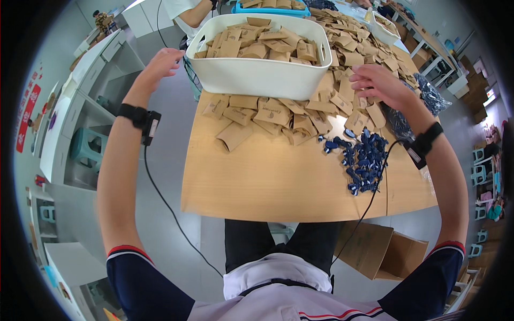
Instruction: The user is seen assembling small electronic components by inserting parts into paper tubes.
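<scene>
Hovering off the desk's (278, 187) left edge, the left hand (159, 64) hangs in the air beside the white plastic bin (262, 75) of brown paper pouches (262, 43), fingers loosely apart and holding nothing. The right hand (377, 83) reaches over loose pouches (278, 115) strewn right of the bin, fingers spread, empty. A heap of small dark blue clips (364, 158) lies near its wrist.

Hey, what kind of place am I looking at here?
Probably a small packing workshop. A wooden table is strewn with flat brown paper sleeves, a white tub is full of the same sleeves, and a heap of small dark blue parts lies nearby. Cardboard boxes sit below.
</scene>
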Available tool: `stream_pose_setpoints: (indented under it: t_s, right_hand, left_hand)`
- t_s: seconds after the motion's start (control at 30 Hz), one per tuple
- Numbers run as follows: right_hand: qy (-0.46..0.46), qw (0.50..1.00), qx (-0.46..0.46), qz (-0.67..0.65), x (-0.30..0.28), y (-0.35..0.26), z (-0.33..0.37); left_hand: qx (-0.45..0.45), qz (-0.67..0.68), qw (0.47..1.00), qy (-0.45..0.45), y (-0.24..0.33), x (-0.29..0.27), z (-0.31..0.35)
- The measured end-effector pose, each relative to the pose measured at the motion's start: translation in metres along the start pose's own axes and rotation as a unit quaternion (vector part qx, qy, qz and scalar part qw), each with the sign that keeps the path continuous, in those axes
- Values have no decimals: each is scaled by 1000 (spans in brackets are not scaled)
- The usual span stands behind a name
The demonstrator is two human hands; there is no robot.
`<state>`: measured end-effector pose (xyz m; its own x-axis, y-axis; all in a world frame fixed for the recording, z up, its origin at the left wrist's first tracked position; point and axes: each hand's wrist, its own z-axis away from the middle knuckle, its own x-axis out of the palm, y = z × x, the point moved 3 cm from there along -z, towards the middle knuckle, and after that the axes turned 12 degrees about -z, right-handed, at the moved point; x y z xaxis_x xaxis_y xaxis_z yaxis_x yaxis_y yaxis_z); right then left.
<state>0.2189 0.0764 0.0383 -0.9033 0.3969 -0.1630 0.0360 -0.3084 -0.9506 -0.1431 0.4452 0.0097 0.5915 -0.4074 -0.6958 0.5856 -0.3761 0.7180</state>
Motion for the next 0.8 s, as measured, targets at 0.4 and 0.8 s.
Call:
stream_pose_setpoints:
  t_s: [0.4,0.8]
  right_hand:
    - [91,972,-71,-204,17,34,-146]
    - [128,939,-138,-288,-24,-49,-25]
  left_hand:
    - [-57,332,937,-89,5,67,-75]
    - [78,451,888,-44,106,19,4]
